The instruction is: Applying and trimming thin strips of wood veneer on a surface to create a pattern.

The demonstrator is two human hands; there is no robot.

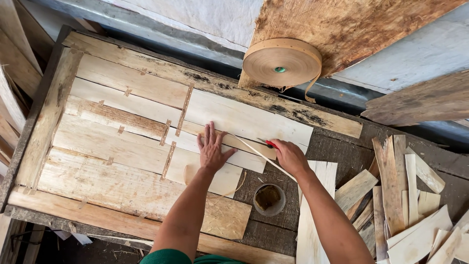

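Veneer sheet (pixel 234 122) is pinned flat by the open, empty left hand (pixel 211 149) so it can't slide; red-handled knife (pixel 269 144) is gripped tight in the right hand (pixel 290 157), probably for trimming.

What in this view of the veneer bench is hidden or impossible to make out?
- Red-handled tool: the right hand covers most of it; its blade is too small to identify.
- Cup: its dark contents cannot be identified.
- Veneer under the left hand: the palm hides the seam there.
- Scrap pile: cut off by the right and bottom edges.
- Tape roll: its loose end drops behind the bench's back board.
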